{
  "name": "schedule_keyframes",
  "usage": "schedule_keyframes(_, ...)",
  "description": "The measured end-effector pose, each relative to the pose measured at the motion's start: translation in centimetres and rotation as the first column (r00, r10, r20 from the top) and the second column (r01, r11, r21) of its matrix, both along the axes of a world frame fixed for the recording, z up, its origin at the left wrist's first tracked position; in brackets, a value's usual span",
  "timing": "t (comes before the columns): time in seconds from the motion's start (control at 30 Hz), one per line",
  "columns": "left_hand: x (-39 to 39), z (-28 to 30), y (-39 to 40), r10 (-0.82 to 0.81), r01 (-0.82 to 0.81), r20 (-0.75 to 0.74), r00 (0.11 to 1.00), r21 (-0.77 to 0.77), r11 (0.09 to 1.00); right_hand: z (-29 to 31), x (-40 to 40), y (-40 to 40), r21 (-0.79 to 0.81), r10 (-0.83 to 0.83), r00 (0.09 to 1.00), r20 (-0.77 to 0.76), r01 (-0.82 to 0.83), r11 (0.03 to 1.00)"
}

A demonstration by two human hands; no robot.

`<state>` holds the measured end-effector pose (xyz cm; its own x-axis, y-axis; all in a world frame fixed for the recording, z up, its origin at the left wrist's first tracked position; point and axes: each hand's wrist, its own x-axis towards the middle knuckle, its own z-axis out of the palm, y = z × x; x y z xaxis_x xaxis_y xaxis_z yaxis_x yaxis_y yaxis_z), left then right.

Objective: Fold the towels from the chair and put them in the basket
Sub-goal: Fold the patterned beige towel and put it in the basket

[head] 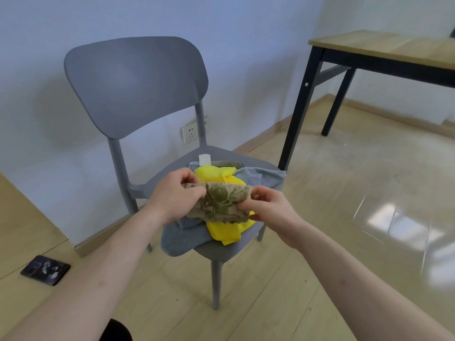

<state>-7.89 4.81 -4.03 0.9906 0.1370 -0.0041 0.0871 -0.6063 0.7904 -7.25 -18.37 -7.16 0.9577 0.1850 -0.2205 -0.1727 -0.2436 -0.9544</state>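
At the frame's centre, both hands hold a patterned towel (pixel 219 201) just above the chair (pixel 138 84) seat. Its long axis runs left to right between them. The left hand (pixel 176 195) pinches the left end, fingers curled; the right hand (pixel 266 205) pinches the right end. Both forearms reach in from the lower corners. Below lie a yellow towel (pixel 225 232) and grey towels (pixel 183 238). No basket is in view.

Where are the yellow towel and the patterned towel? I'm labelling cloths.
yellow towel (pixel 222 232): head view, its lower hanging fold.
patterned towel (pixel 221 199): head view, its printed middle between the hands.
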Motion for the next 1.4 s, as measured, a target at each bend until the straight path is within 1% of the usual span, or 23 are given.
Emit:
schedule_keyframes(0.03,0.1,0.1,-0.2,0.022,-0.021,0.005,1.0,-0.116,0.993,0.3,0.1,-0.1,0.086,-0.036,0.999,-0.016,0.037,0.996)
schedule_keyframes(0.1,0.2,0.1,-0.9,0.048,-0.043,0.012,0.999,-0.277,0.96,0.7,0.6,-0.2,0.207,-0.121,0.991,-0.062,0.131,0.97)
schedule_keyframes(0.17,0.6,-0.4,-1.7,0.077,-0.064,0.023,0.997,-0.355,0.933,0.4,1.1,-0.1,0.233,-0.2,0.975,-0.1,0.219,0.947)
schedule_keyframes(0.2,0.9,-0.8,-2.0,0.096,-0.078,0.034,0.995,-0.35,0.933,-0.1,1.5,0.0,0.236,-0.229,0.967,-0.113,0.25,0.939)
schedule_keyframes(0.27,1.5,-1.9,-2.6,0.113,-0.093,0.06,0.992,-0.272,0.958,-1.3,2.2,0.1,0.233,-0.259,0.956,-0.139,0.286,0.929)
schedule_keyframes(0.33,2.0,-3.1,-2.9,0.111,-0.099,0.051,0.993,-0.198,0.975,-2.6,2.8,0.2,0.197,-0.254,0.956,-0.145,0.28,0.94)
schedule_keyframes(0.4,2.6,-4.2,-3.1,0.114,-0.11,0.012,0.993,-0.159,0.981,-3.6,3.6,0.2,0.175,-0.23,0.961,-0.152,0.255,0.951)
schedule_keyframes(0.53,3.7,-5.2,-3.8,0.155,-0.157,-0.033,0.987,-0.294,0.943,-4.5,5.0,0.2,0.167,-0.229,0.952,-0.202,0.264,0.95)
schedule_keyframes(0.63,3.3,-4.5,-4.3,0.156,-0.177,-0.096,0.983,-0.269,0.947,-3.8,4.6,0.2,0.148,-0.238,0.935,-0.264,0.283,0.948)
schedule_keyframes(0.7,3.0,-3.0,-4.5,0.147,-0.182,-0.171,0.974,-0.21,0.961,-2.4,4.1,0.1,0.09,-0.249,0.918,-0.309,0.288,0.953)
schedule_keyframes(0.77,3.1,0.5,-5.0,0.17,-0.201,-0.216,0.962,-0.133,0.97,0.5,3.6,-0.4,0.029,-0.26,0.899,-0.352,0.288,0.957)
schedule_keyframes(0.83,3.6,5.3,-5.8,0.167,-0.19,-0.227,0.959,-0.082,0.978,4.9,3.7,-1.5,0.013,-0.264,0.886,-0.382,0.291,0.957)
schedule_keyframes(0.93,4.5,14.5,-8.5,0.096,-0.122,-0.279,0.956,-0.079,0.989,14.0,4.2,-5.0,0.008,-0.288,0.865,-0.412,0.319,0.948)
schedule_keyframes(1.03,5.1,24.0,-12.6,0.033,-0.104,-0.369,0.929,-0.173,0.979,24.7,4.2,-10.2,0.0,-0.334,0.856,-0.395,0.364,0.931)
schedule_keyframes(1.13,6.1,32.9,-17.9,0.002,-0.155,-0.443,0.897,-0.312,0.937,35.3,3.8,-16.7,-0.007,-0.376,0.849,-0.371,0.403,0.915)
schedule_keyframes(1.27,8.1,42.1,-26.3,-0.131,-0.118,-0.425,0.896,-0.51,0.852,46.0,3.7,-26.0,-0.021,-0.461,0.843,-0.278,0.474,0.88)
schedule_keyframes(1.33,9.1,45.2,-30.6,-0.191,-0.065,-0.4,0.897,-0.546,0.835,49.8,4.2,-30.2,-0.021,-0.5,0.835,-0.229,0.509,0.861)
schedule_keyframes(1.4,10.3,47.5,-34.3,-0.252,0.025,-0.349,0.903,-0.541,0.841,52.3,5.0,-33.8,-0.028,-0.535,0.821,-0.198,0.541,0.841)
